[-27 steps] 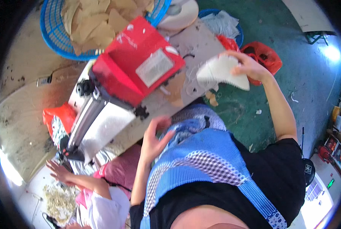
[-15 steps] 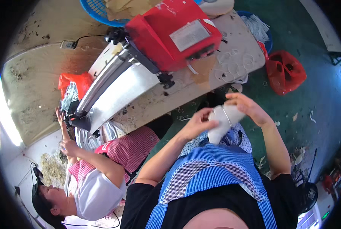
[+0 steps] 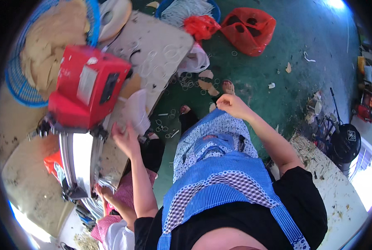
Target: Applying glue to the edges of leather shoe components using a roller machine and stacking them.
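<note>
Now the white stack (image 3: 136,109) has left the lap, where both hands were on it half a second ago with a thin band round it, and has come across to the edge of the table (image 3: 163,35), beside the red machine (image 3: 84,89); so the work has passed from both hands to the left one alone. The left hand (image 3: 126,141) is at the stack's lower end, thumb standing well away from the fingers, which overlap the white edge; blur hides whether they grip it or merely touch it. The right hand (image 3: 236,107) hangs over the lower part of the blue apron (image 3: 219,160), well apart from the stack, its fingers curled in close together; I cannot tell whether the tips meet or pinch anything small
</note>
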A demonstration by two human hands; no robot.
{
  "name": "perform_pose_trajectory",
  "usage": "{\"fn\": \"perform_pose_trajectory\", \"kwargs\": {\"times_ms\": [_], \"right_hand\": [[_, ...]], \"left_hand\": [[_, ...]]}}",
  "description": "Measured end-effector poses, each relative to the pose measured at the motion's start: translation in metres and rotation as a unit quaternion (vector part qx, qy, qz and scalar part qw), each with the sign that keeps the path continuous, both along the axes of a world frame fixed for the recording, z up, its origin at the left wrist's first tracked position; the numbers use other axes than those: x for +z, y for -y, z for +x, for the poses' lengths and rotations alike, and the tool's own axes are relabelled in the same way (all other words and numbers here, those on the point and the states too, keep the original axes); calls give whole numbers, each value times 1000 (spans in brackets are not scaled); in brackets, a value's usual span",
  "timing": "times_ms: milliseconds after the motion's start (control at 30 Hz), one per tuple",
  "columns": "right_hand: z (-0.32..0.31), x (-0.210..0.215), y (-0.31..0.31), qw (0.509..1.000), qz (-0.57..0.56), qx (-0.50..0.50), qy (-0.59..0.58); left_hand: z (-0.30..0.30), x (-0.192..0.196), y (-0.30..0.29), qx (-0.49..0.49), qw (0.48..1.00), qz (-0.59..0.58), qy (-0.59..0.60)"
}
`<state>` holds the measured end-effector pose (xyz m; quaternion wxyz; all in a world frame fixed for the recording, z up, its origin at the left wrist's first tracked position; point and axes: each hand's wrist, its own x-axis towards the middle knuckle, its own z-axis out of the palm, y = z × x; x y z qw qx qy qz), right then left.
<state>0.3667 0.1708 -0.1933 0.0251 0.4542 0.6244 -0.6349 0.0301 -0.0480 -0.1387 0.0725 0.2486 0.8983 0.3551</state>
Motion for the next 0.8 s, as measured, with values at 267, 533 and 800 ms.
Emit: {"fn": "perform_pose_trajectory", "kwargs": {"times_ms": [267, 533, 800], "right_hand": [[38, -171, -117, 986, -41, 77, 145], [-109, -434, -185, 944, 245, 125, 184], [-119, -510, -236, 986, -149, 10, -79]], "left_hand": [[169, -69, -78, -288, 940, -92, 161], [119, -371, -212, -321, 900, -224, 195], [11, -565, -293, -227, 946, -222, 69]]}}
